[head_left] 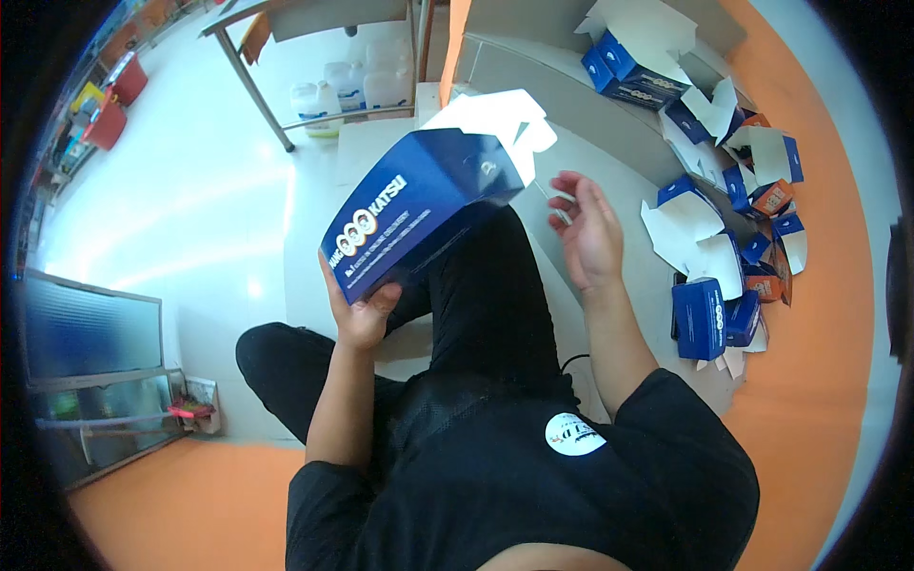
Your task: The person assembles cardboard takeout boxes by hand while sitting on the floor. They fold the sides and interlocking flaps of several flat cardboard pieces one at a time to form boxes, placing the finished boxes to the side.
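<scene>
A black shirt (495,495) lies nearest the camera, and beyond it a blue box (409,205) is held up over the person's black-trousered legs (486,305). The left hand (360,319) grasps the box by its near end, thumb on one side and fingers round the other, a grip that seems meant to steady it while keeping clear of the white flaps (528,124) standing loose at the far end. Whether a knee also props it, I cannot tell. The right hand (592,243) is raised just beside the box, fingers loosely curled, apparently holding nothing. To the right, blue and orange boxes (700,319) lie heaped, probably within easy reach of that hand, many with flaps spread.
</scene>
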